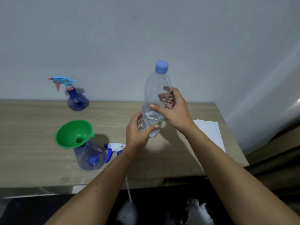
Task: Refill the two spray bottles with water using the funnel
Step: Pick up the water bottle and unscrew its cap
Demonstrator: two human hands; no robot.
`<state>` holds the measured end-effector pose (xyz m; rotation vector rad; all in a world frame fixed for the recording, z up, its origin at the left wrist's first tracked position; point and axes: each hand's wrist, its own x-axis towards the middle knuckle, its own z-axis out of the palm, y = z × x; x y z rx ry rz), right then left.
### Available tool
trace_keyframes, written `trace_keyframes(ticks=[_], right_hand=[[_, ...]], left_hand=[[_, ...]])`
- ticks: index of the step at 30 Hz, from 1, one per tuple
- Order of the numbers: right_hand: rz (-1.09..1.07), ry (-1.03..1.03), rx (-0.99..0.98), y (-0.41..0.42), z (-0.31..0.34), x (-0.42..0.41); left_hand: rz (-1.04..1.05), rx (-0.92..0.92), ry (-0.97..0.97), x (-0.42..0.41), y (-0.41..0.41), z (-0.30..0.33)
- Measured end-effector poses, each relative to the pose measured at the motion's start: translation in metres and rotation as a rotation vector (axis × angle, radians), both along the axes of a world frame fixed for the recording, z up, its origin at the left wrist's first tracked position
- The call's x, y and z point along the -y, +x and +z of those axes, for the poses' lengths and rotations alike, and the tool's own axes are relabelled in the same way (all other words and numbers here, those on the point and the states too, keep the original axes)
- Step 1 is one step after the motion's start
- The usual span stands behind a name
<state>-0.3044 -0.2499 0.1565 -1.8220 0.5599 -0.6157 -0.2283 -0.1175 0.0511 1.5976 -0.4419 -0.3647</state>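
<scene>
Your left hand point(138, 132) grips the capped water bottle point(155, 101) low, your right hand point(174, 109) curls around its middle; left of your fingers, the green funnel point(73, 133) sits in 1 open spray bottle point(90, 155).

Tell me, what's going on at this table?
A person holds a capped water bottle upright in both hands: left hand near its base, right hand around its middle. A green funnel sits in an open spray bottle, its sprayer head lying alongside. Another spray bottle still has its sprayer on.
</scene>
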Motion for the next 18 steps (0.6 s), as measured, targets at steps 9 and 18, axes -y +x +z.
trace_keyframes(ticks=[9, 18], right_hand=[[-0.029, 0.022, -0.022, -0.102, 0.01, -0.065], [-0.058, 0.017, -0.026, -0.143, 0.009, -0.108]], left_hand=[[-0.087, -0.034, 0.0, -0.063, -0.091, 0.008], [-0.127, -0.003, 0.048, -0.107, -0.126, 0.005]])
